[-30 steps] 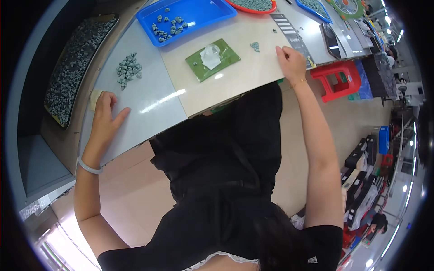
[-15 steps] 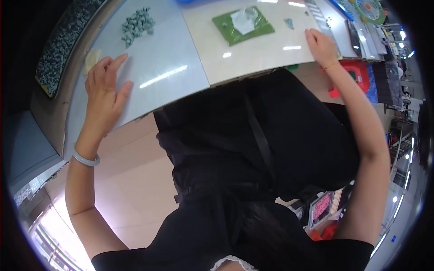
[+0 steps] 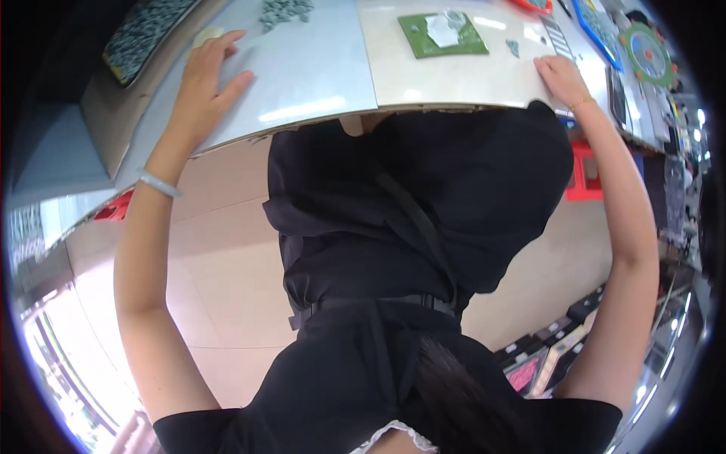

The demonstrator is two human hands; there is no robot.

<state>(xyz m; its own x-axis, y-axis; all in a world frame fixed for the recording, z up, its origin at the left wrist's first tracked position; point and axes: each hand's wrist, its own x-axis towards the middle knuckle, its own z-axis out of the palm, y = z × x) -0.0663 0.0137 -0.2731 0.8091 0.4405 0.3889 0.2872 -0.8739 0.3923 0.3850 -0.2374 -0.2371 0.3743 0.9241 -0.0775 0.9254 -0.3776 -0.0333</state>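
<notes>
- Left grip (image 3: 206,91): palm down at the left of the worktop (image 3: 318,68), thumb and fingers spread, released; nothing shows between them. The fingertips overlap a small, flat, pale yellow piece (image 3: 206,35); whether they touch it cannot be told.
- Right grip (image 3: 561,78): clenched in a loose fist by the worktop's right side; whether anything is inside cannot be told.
- Just left of the fist lies a small, roughly triangular, grey-green cluster (image 3: 513,48), probably stone bits: hard, light, easily scattered, best pinched at its sides between thumb and fingertip.
- Beyond the left fingers, at the upper edge of view, sits a loose heap of grey-green stones (image 3: 286,11). Each looks rigid and light; angular faces should offer thumb and forefinger some hold, though the heap could slide on the glossy surface.
- Between the hands, nearer the right, a flat green rectangular pad (image 3: 473,45) carries a crumpled white sheet (image 3: 442,32), likely soft and flimsy; its bare corners look the best hold.
- Farther out: a dark, stone-filled tray (image 3: 113,69) at far left; a blue-rimmed tray (image 3: 591,34) and a round green fan (image 3: 648,54) at right.
- Nothing blocks the way from the fist to the cluster; the pad stands between the fist and the heap.
</notes>
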